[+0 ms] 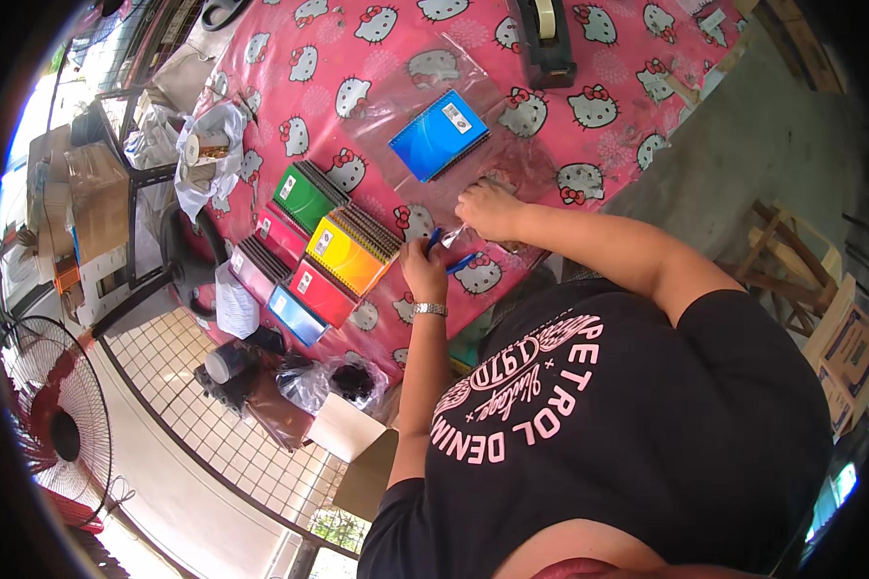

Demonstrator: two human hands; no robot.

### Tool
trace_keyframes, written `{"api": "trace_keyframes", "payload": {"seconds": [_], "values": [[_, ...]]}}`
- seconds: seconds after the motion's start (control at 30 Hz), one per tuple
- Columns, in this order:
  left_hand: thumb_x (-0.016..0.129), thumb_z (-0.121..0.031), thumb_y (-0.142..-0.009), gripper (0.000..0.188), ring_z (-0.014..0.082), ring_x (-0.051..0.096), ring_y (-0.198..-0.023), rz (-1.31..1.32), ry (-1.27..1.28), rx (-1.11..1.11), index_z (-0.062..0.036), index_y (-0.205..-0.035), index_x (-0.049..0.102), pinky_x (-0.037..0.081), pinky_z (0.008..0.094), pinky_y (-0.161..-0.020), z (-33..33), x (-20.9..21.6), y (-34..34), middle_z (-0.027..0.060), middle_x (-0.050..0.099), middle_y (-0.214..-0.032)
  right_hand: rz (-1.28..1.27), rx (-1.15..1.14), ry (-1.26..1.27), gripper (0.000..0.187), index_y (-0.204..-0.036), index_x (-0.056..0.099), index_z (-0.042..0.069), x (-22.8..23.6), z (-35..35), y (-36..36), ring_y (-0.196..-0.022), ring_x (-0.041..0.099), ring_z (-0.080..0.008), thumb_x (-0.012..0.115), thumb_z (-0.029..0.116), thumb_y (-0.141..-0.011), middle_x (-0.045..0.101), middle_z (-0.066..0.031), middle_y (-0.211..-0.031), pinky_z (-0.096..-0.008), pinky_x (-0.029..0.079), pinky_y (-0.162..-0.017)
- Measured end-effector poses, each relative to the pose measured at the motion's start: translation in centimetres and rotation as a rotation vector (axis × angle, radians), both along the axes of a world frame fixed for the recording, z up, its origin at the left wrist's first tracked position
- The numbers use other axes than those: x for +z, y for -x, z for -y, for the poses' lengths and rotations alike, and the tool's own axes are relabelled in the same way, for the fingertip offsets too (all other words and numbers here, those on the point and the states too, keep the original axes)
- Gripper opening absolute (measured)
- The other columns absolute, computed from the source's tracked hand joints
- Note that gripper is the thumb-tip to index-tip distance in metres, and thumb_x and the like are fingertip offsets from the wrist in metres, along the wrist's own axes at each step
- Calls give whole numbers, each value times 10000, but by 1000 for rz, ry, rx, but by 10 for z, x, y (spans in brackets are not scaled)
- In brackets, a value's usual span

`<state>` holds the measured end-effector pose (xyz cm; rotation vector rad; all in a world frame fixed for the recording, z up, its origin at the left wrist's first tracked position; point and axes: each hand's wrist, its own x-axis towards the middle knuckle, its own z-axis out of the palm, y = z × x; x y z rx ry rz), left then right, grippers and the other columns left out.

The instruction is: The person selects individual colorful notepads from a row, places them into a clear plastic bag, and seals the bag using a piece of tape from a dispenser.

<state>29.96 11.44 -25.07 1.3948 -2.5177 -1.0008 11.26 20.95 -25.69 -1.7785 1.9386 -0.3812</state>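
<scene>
A blue spiral notebook (pixel 439 135) lies on a clear plastic bag (pixel 381 116), or inside it; I cannot tell which. My right hand (pixel 490 209) is closed at the bag's near edge, pinching the plastic. Just left of it, my left hand (pixel 423 268) is closed around a slim blue object, whose kind is partly hidden by the fingers. Between the hands is a shiny whitish glint. Another slim blue piece (pixel 463 262) shows beside the left hand. Stacked spiral notebooks stand to the left: green (pixel 306 198), yellow (pixel 348 253), red (pixel 321 291), light blue (pixel 297 314) and pink ones.
A pink patterned cloth (pixel 396 58) covers the table. A black tape dispenser (pixel 547 48) stands at the far edge. On the left are a plastic-wrapped container (pixel 208 150), a black chair (pixel 191 256) and a fan (pixel 63 434). Wooden stools (pixel 787 256) stand at right.
</scene>
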Motion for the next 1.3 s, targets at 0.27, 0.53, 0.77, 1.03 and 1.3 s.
{"api": "trace_keyframes", "payload": {"seconds": [0.27,0.53,0.77,1.03,1.3], "values": [[708,-97,-765,407,274,569,-1058,-338,420,-9,-80,-1151,581,379,438,-1008,-17,46,53,89,625,-1020,158,-96,66,191,-942,579,48,59,24,27,-905,656,-296,597,216,-851,655,-180,-919,-416,472,-774],[672,-80,-805,105,241,652,-815,-305,56,-76,-69,-908,683,506,360,-775,57,39,75,96,684,-901,-424,-51,403,357,-1119,590,118,93,-9,67,-848,618,-240,658,263,-799,625,-76,-881,-387,434,-831],[625,-170,-864,379,320,472,-1222,-194,415,124,-41,-1214,561,377,462,-1009,43,36,96,157,507,-1310,186,-337,-98,271,-1025,649,88,98,28,170,-896,652,-291,700,163,-770,678,-99,-901,-436,490,-794],[608,-375,-867,769,305,144,-1464,80,502,-417,-106,-1500,262,96,549,-1168,-29,12,123,109,238,-1562,-4,-56,-144,276,-1033,647,76,86,68,194,-971,643,-316,656,137,-763,682,-109,-998,-432,501,-825],[567,-395,-879,745,339,169,-1450,83,416,-369,-86,-1491,277,105,561,-1160,-33,18,134,138,252,-1546,45,-13,-108,455,-1170,596,27,54,113,129,-1023,629,-368,514,299,-816,656,-194,-1113,-462,469,-934]]}}
